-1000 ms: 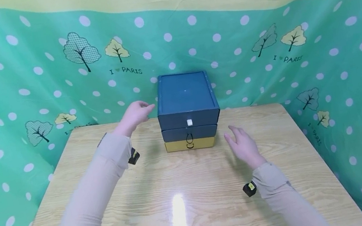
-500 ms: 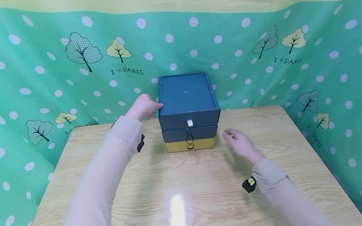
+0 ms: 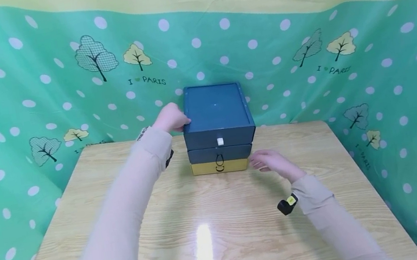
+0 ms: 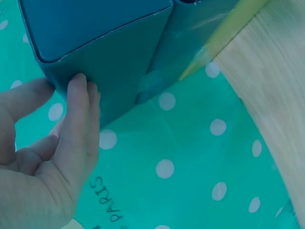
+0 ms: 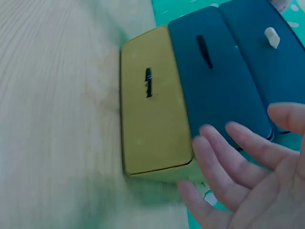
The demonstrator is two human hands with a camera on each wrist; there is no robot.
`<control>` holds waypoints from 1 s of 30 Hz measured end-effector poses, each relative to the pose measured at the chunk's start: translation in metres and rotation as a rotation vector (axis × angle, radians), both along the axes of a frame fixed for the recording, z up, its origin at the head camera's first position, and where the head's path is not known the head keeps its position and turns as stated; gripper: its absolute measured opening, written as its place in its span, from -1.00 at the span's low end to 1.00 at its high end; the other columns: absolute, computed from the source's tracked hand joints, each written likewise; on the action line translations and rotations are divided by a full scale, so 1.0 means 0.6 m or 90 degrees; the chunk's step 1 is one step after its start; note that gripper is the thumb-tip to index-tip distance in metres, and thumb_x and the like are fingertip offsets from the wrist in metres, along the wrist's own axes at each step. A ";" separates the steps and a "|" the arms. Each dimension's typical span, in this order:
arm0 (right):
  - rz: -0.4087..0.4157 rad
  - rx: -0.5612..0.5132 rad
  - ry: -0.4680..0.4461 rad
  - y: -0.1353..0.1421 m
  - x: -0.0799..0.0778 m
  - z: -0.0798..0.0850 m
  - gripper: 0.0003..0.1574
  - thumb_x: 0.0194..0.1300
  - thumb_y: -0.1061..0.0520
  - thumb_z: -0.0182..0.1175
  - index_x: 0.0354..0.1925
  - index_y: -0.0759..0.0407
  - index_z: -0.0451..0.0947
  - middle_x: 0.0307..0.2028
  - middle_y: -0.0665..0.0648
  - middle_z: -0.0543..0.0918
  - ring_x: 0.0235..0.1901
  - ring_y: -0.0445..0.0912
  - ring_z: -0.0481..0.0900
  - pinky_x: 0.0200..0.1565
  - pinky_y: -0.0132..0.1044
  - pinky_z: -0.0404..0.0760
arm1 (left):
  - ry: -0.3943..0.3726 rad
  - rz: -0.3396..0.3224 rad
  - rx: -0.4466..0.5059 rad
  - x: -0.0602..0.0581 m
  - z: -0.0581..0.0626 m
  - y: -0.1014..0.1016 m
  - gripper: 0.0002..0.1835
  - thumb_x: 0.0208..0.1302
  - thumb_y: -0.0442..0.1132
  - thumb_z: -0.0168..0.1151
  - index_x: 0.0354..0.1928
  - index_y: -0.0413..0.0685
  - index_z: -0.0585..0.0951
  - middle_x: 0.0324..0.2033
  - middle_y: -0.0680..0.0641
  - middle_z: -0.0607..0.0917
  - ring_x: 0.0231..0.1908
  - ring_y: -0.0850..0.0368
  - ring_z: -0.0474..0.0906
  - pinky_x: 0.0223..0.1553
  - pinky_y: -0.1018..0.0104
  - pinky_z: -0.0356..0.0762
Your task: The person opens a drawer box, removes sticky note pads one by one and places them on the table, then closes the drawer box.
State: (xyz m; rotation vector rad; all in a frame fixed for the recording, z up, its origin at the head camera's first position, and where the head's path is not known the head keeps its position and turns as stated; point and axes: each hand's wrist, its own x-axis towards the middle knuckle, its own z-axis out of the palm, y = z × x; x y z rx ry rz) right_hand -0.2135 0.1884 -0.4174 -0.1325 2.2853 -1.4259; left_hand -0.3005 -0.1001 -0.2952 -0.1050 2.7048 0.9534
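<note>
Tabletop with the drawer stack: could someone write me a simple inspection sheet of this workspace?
Surface: wood-grain tabletop with a bright light streak.
Job's things: blue top drawer box with white knob, stacked on blue middle drawer box and yellow bottom drawer box.
Clutter: nothing seen.
Grips: left grip touches the top box's left side; right grip is beside the yellow box, contact unclear.
Cables: nothing seen.
Surroundings: green polka-dot cloth with printed trees.
</note>
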 end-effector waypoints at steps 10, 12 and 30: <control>0.113 -0.036 -0.059 -0.030 -0.021 0.056 -0.40 0.49 0.00 -0.19 0.28 0.38 0.27 0.20 0.42 0.42 0.20 0.27 0.39 0.25 0.08 0.42 | -0.043 0.059 0.057 -0.002 -0.004 0.008 -0.86 0.27 -0.29 0.23 -0.27 -0.21 0.49 -0.25 -0.13 0.53 -0.25 0.06 0.56 -0.14 0.28 0.68; 0.126 -0.030 -0.063 -0.043 -0.023 0.061 -0.40 0.49 -0.01 -0.16 0.29 0.37 0.26 0.21 0.39 0.43 0.21 0.25 0.39 0.25 0.08 0.42 | -0.040 0.065 0.064 -0.002 -0.005 0.007 -0.86 0.26 -0.29 0.24 -0.29 -0.20 0.48 -0.25 -0.12 0.53 -0.25 0.05 0.56 -0.13 0.27 0.67; 0.007 -0.142 -0.172 -0.121 -0.040 0.076 -0.44 0.47 -0.03 -0.06 0.25 0.29 0.35 0.14 0.25 0.55 -0.29 -0.23 0.57 -0.18 -0.41 0.58 | -0.008 0.057 0.090 0.008 -0.006 -0.002 -0.60 0.26 -0.28 0.25 -0.62 -0.06 0.26 -0.58 -0.01 0.35 -0.39 0.08 0.50 -0.09 0.20 0.67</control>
